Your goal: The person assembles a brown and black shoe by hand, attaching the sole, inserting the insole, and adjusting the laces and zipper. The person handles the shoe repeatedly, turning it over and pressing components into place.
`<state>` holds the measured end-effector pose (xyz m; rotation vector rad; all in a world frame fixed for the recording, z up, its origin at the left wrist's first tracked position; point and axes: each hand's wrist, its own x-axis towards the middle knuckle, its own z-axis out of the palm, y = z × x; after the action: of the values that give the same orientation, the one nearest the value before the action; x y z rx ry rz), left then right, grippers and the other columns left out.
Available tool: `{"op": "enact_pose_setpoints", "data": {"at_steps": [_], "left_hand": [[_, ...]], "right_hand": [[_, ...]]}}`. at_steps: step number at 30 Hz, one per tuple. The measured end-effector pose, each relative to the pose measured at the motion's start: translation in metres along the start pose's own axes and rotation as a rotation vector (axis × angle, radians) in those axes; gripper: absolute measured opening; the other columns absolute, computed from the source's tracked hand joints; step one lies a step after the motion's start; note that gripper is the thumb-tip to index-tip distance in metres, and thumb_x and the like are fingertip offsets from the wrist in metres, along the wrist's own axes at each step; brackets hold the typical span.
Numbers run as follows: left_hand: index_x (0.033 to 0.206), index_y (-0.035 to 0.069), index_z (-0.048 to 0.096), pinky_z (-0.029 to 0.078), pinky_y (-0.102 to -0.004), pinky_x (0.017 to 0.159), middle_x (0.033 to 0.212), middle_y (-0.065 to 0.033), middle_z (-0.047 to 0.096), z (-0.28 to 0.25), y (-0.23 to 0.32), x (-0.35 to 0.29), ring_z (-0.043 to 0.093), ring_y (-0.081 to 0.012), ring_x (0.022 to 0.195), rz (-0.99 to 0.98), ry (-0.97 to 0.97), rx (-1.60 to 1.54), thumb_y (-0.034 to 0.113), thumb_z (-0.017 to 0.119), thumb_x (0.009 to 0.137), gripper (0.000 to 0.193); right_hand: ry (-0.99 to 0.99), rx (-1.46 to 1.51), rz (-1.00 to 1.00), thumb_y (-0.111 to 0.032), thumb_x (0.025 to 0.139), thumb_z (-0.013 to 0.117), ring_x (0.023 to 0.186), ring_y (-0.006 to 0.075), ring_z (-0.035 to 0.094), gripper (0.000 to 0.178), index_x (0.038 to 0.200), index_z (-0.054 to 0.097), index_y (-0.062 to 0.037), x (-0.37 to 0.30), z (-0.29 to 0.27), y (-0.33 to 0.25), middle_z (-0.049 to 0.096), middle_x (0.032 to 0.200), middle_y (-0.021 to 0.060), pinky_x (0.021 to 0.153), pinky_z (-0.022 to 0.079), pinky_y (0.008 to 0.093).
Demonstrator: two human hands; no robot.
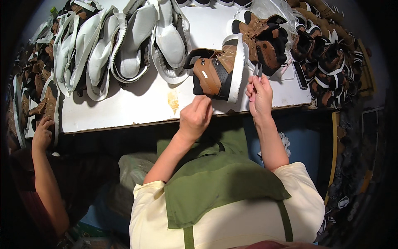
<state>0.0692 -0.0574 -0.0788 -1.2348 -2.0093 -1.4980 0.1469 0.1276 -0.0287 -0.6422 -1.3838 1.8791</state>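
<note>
A brown and black boot (215, 70) with a white sole lies on its side near the front edge of the white table (137, 103). My left hand (195, 116) is closed just below the boot's heel, fingers pinched at its lower edge. My right hand (259, 96) is to the right of the sole and holds small metal snips (258, 71), blades pointing up beside the sole.
A row of boots lies sole-up (124, 41) across the back of the table. A pile of finished brown boots (315, 45) fills the right end. Another person's hand (42, 133) rests on boots at the left edge. A plastic bag (132, 166) sits below the table.
</note>
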Motion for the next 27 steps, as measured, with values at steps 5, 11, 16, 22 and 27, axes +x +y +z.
{"op": "enact_pose_setpoints", "data": {"at_steps": [5, 11, 16, 22, 27], "left_hand": [[0.092, -0.001, 0.06, 0.054, -0.0345, 0.059, 0.092, -0.0149, 0.064, 0.01, 0.01, -0.011, 0.066, -0.028, 0.071, 0.253, -0.078, -0.012, -0.004, 0.069, 0.07, 0.024], [0.088, -0.002, 0.059, 0.053, -0.0337, 0.059, 0.098, -0.0137, 0.063, 0.018, 0.014, -0.017, 0.063, -0.0251, 0.07, 0.316, -0.307, -0.106, 0.002, 0.068, 0.072, 0.019], [0.076, 0.001, 0.057, 0.054, -0.0349, 0.065, 0.095, -0.0139, 0.064, -0.019, 0.042, 0.001, 0.065, -0.0286, 0.078, 0.382, -0.428, -0.526, 0.004, 0.07, 0.074, 0.014], [0.101, -0.001, 0.056, 0.045, -0.0409, 0.096, 0.12, -0.0217, 0.057, -0.06, 0.002, 0.015, 0.057, -0.0336, 0.113, -0.033, -0.057, -0.363, 0.013, 0.077, 0.069, 0.042], [0.13, -0.001, 0.049, 0.039, -0.0398, 0.104, 0.132, -0.0175, 0.055, -0.022, -0.016, 0.051, 0.052, -0.0326, 0.124, 0.034, -0.278, -0.263, 0.006, 0.077, 0.073, 0.064]], "right_hand": [[-0.114, -0.089, 0.146, -0.03, 0.091, 0.069, 0.052, -0.0003, 0.037, 0.03, 0.1, 0.059, -0.0035, -0.007, -0.008, -0.004, 0.051, 0.073, -0.0062, 0.043, 0.024, 0.0175], [-0.177, -0.201, 0.205, -0.016, 0.084, 0.074, 0.056, -0.0015, 0.04, 0.017, 0.093, 0.064, -0.0066, -0.004, -0.018, -0.008, 0.054, 0.074, -0.0097, 0.05, 0.028, 0.0158], [-0.11, -0.097, 0.152, -0.01, 0.085, 0.072, 0.058, -0.0009, 0.043, 0.013, 0.092, 0.061, -0.0065, 0.002, -0.041, -0.004, 0.055, 0.076, -0.0078, 0.05, 0.03, 0.0154], [-0.231, 0.248, 0.289, -0.005, 0.088, 0.066, 0.055, 0.0014, 0.044, 0.01, 0.096, 0.061, -0.0035, 0.008, -0.07, -0.002, 0.056, 0.075, -0.0047, 0.049, 0.034, 0.0148], [-0.122, 0.404, 0.445, -0.004, 0.09, 0.063, 0.052, 0.0006, 0.042, 0.01, 0.098, 0.058, -0.0033, 0.004, -0.062, 0.036, 0.052, 0.073, -0.0074, 0.047, 0.034, 0.0143]]}}
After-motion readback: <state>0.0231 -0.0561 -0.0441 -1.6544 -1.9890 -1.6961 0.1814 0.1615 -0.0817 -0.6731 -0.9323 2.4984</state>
